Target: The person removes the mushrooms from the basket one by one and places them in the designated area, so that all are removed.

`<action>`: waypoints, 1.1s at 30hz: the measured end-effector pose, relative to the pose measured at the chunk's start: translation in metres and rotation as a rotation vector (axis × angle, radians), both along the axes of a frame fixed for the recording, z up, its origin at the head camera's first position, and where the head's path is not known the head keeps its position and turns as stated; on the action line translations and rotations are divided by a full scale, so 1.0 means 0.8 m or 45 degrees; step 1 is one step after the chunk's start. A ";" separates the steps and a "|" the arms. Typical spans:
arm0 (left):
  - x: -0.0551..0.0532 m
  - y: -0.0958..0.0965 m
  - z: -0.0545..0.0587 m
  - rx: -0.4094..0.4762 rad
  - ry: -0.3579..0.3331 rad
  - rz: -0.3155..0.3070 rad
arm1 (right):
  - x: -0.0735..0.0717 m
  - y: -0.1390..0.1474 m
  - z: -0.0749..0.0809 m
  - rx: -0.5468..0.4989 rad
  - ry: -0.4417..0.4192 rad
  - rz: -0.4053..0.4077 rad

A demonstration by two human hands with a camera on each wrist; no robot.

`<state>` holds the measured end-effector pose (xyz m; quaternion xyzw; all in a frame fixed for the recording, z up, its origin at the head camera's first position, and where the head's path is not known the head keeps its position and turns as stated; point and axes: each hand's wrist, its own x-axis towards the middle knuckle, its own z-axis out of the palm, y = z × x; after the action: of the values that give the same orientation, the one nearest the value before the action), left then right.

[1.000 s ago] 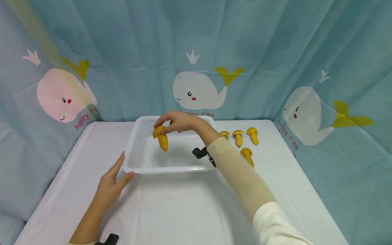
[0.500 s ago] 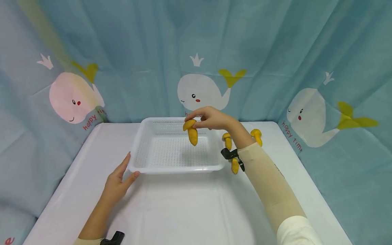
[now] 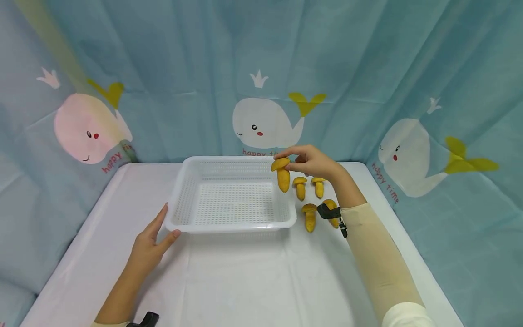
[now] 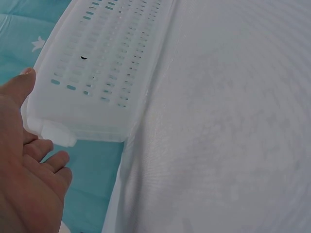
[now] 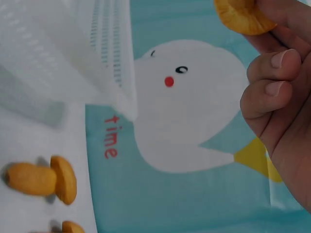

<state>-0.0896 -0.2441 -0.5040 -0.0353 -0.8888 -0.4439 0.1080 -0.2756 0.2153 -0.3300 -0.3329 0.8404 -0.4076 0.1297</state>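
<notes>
Pinched between thumb and fingers of my right hand (image 3: 312,162) is a yellow toy mushroom (image 3: 283,176), cap up, over the right end of a white perforated plastic basket (image 3: 237,227). In the right wrist view only its cap (image 5: 243,17) shows. My left hand (image 3: 148,247) is at the basket's front left corner, thumb at the front and straight index finger along the left side. The left wrist view has its thumb at the rim and its other fingers loosely bent below. To the basket's right, several more mushrooms (image 3: 310,218) lie on the table, one partly behind my right wrist.
A white cloth covers the table (image 3: 237,277). Blue curtains (image 3: 196,91) with printed whales stand close behind the basket and along both sides. Black camera mounts (image 3: 328,212) sit on both wrists.
My right hand has carried the mushroom rightward, from over the basket's left part to its right end. The left hand stays at the corner. The view has shifted slightly.
</notes>
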 end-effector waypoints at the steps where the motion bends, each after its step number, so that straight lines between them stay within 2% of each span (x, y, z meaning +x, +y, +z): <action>1: 0.002 -0.001 0.000 -0.008 -0.001 0.007 | 0.002 0.004 -0.002 0.004 -0.007 -0.005; 7: 0.012 -0.002 0.002 -0.016 -0.002 0.027 | 0.009 0.032 -0.012 0.025 -0.034 -0.034; 13: 0.007 0.004 0.004 -0.002 0.029 0.003 | 0.024 0.071 -0.017 0.020 -0.005 -0.129; 19: -0.001 0.005 0.006 -0.006 0.016 0.003 | 0.039 0.110 -0.028 -0.001 -0.042 -0.214; 27: -0.004 0.005 0.005 0.009 -0.002 0.012 | 0.058 0.159 -0.047 -0.088 -0.015 -0.229; 33: -0.005 0.008 0.003 0.015 -0.013 0.018 | 0.073 0.188 -0.055 -0.081 -0.075 -0.300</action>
<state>-0.0937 -0.2377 -0.5017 -0.0261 -0.8869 -0.4486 0.1068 -0.2169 0.3660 -0.3742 -0.2238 0.8561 -0.4560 0.0949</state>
